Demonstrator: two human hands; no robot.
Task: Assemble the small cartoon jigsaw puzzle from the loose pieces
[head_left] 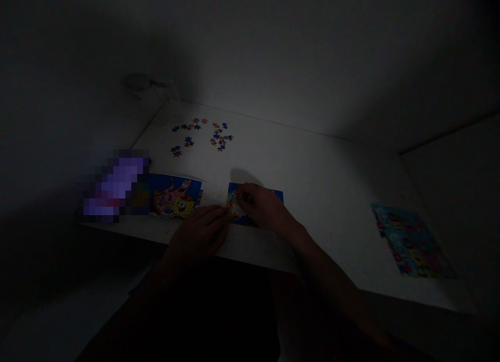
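A blue jigsaw puzzle board (278, 196) lies near the front edge of the table, partly covered by my hands. My right hand (261, 203) is over it, fingers pinched together and pointing down at its left part. Whatever is between those fingertips is hidden in the dark. My left hand (205, 227) rests flat on the table with fingers stretched out, the tips at the board's lower left edge. Just left of it lies a printed picture sheet (175, 196) with a pink starfish and a yellow sponge figure.
Loose puzzle pieces (221, 137) are spread at the back left of the white table (304, 164), with more pieces (189, 141) beside them. A blurred lit screen (115, 187) stands at the left edge. A colourful printed packet (414, 242) lies far right. Walls close off the back.
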